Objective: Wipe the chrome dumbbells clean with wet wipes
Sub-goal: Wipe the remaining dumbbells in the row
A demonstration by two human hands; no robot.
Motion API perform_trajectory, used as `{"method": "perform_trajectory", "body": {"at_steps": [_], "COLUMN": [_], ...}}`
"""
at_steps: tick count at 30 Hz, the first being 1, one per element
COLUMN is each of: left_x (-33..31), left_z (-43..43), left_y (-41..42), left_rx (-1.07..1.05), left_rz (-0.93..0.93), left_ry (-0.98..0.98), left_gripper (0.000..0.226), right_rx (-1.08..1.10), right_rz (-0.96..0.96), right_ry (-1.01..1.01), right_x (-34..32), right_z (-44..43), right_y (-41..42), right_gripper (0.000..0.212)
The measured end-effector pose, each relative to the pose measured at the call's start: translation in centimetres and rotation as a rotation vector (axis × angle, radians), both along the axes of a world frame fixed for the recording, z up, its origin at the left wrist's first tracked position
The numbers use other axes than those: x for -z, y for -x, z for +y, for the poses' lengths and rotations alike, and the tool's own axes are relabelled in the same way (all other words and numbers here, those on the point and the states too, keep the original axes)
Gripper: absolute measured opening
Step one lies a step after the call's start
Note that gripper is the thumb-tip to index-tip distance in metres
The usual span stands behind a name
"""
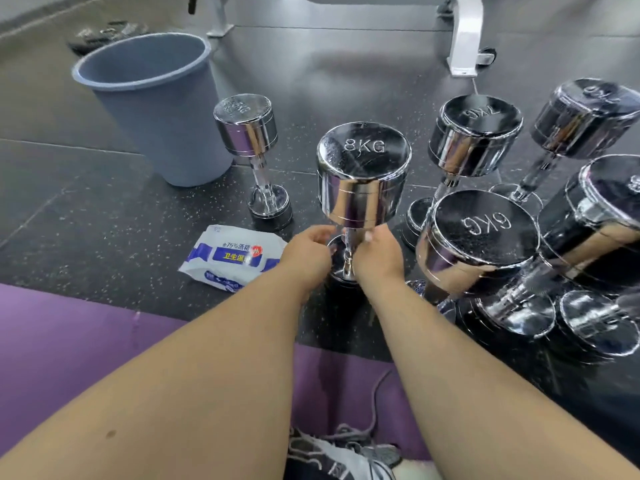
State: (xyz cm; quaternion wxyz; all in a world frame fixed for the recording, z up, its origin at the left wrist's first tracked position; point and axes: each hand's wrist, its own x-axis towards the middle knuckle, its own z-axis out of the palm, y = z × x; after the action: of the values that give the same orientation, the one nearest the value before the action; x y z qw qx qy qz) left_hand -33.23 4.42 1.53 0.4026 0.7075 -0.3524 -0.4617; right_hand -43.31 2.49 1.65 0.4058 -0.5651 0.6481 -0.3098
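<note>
My left hand (308, 258) and right hand (378, 259) curl together round the handle (348, 252) of the 8KG dumbbell (362, 174), upright on the floor (104, 209) beside the wipes pack (234, 258). This looks like the handle-wiping step. Next I'd shift my grip up to its top head.

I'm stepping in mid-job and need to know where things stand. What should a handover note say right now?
Hands: right hand grips the handle of the upright 8KG dumbbell; left hand is curled beside it, contact unclear.
Things: wipes pack lies to its left, bin behind; 6KG dumbbell among several to the right.
Done: no wipe clearly in hand; cannot tell which are clean.
Left: wipe them all.
</note>
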Motion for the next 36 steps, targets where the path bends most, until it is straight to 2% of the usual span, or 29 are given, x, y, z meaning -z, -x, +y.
{"method": "perform_trajectory", "body": {"at_steps": [2,4,5,6,7,9,12,13,16,18,20,23,25,28,29,34,36], "left_x": [0.0,-0.1,0.1,-0.2,-0.4,-0.8,-0.7,-0.7,-0.2,-0.1,0.5,2.1,2.6,2.1,2.1,2.2,1.6], "left_z": [-0.6,-0.9,-1.2,-1.2,-1.2,-1.3,-1.7,-1.8,-1.7,-1.6,-1.5,-1.0,-0.9,-1.0,-1.1,-0.5,-0.1], "left_y": [0.3,0.6,0.5,0.4,0.0,-0.7,-1.8,-2.0,-2.0,-1.8,-2.1,-2.7,-2.3,-1.7,-1.7,-2.8,-3.0], "left_rx": [0.097,0.211,0.262,0.32,0.371,0.454,0.483,0.452,0.398,0.328,0.279,0.447,0.489,0.461,0.497,0.536,0.584], "left_rz": [-0.018,-0.069,-0.101,-0.142,-0.211,-0.357,-0.53,-0.577,-0.67,-0.761,-0.789,-0.803,-0.8,-0.617,-0.61,-0.669,-0.67], "left_ry": [0.04,0.03,0.027,0.018,0.014,0.024,0.059,0.052,0.06,0.053,-0.06,-0.309,-0.266,-0.049,-0.048,-0.255,-0.304], "left_gripper": [0.043,0.037,0.037,0.039,0.039,0.036,0.021,0.011,0.019,0.014,0.016,0.028,0.028,0.021,0.022,0.02,0.028], "right_rx": [-0.049,-0.097,-0.114,-0.104,-0.089,-0.102,-0.088,-0.062,-0.057,-0.107,-0.099,-0.116,-0.136,-0.162,-0.158,-0.168,-0.124], "right_rz": [-0.072,-0.233,-0.338,-0.428,-0.477,-0.466,-0.413,-0.38,-0.245,-0.237,-0.222,-0.232,-0.195,-0.077,-0.065,-0.053,-0.077], "right_ry": [-0.041,-0.079,-0.101,-0.107,-0.103,-0.079,-0.03,-0.003,0.043,0.04,0.04,0.036,0.095,0.244,0.269,0.278,0.243], "right_x": [0.3,1.2,1.5,2.1,2.8,3.5,3.6,3.1,2.9,2.5,2.8,3.6,4.1,4.7,4.8,4.4,3.7], "right_z": [0.0,0.4,0.5,0.3,-0.1,-0.4,0.0,0.3,1.1,1.4,0.7,-0.2,-0.3,-0.2,-0.2,0.2,0.6], "right_y": [0.6,1.2,1.4,1.5,1.6,1.7,1.9,2.0,1.9,1.2,0.5,0.6,0.7,0.6,0.6,0.5,0.5], "right_gripper": [0.021,0.033,0.043,0.063,0.079,0.084,0.074,0.063,0.016,0.004,0.022,0.027,0.028,0.03,0.029,0.02,0.014]}}
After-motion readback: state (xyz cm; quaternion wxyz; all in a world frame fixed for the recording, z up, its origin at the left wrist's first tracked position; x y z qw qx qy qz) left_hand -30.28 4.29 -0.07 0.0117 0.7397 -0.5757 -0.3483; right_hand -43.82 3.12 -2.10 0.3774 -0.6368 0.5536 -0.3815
